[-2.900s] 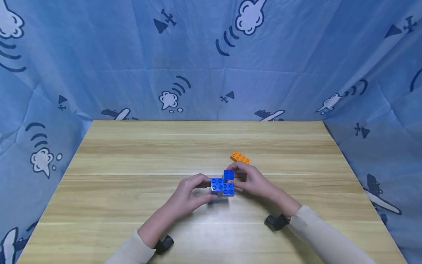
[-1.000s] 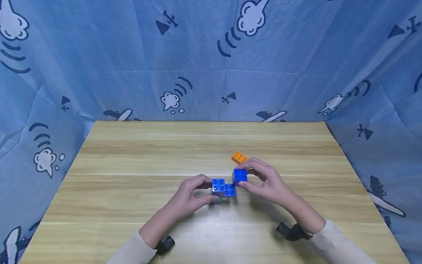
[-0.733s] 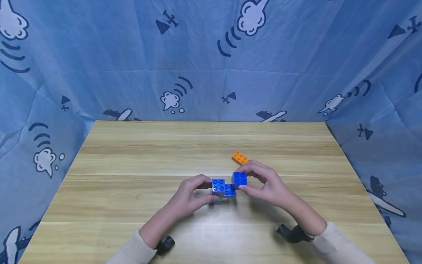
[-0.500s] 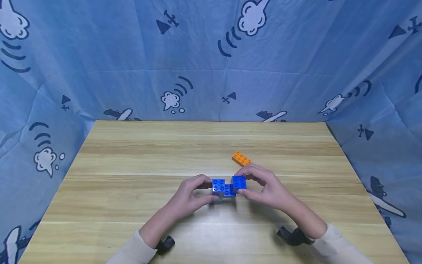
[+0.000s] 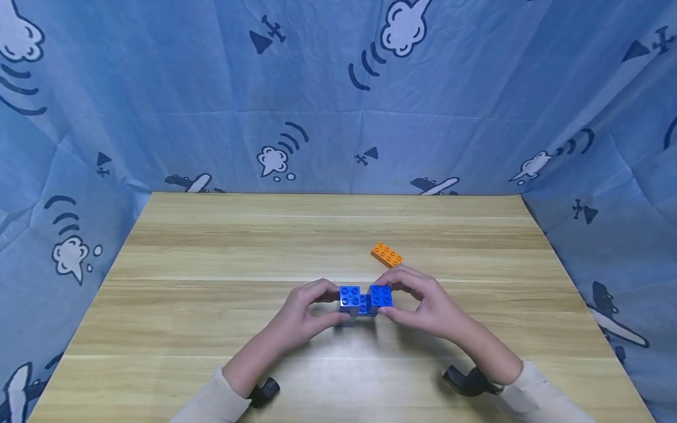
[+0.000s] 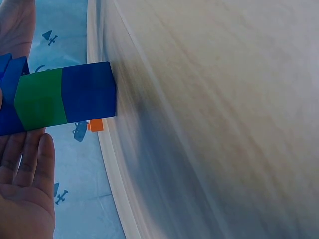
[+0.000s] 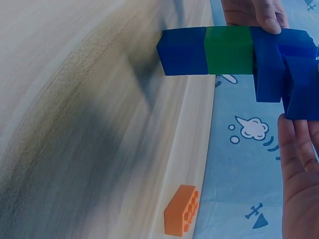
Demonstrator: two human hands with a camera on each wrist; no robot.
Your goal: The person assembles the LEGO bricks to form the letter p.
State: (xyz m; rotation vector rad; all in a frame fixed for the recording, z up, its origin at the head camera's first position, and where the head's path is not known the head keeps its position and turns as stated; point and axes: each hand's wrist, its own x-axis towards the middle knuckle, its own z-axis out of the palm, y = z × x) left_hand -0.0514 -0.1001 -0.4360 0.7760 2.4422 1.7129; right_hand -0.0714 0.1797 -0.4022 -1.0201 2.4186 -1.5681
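Note:
My left hand (image 5: 307, 308) grips an upright stack of toy building bricks between thumb and fingers. The right wrist view shows the stack's blue bottom brick (image 7: 182, 51), a green brick (image 7: 229, 50) above it, then a longer blue brick (image 7: 269, 67) jutting out to the right. A square blue brick (image 5: 349, 296) tops the left end. My right hand (image 5: 423, 299) pinches another square blue brick (image 5: 381, 296) over the jutting end. In the right wrist view this brick sits slightly tilted, with a narrow wedge of gap along the long brick.
An orange eight-stud brick (image 5: 386, 254) lies on the wooden table (image 5: 238, 235) just beyond my right hand. Blue patterned cloth (image 5: 317, 88) hangs behind the table and along both sides. Each wrist wears a black camera (image 5: 264, 392).
My right hand has carried its blue brick from behind the stack out to the right, then back left and nearer, over the long brick's end. The left hand has stayed in place.

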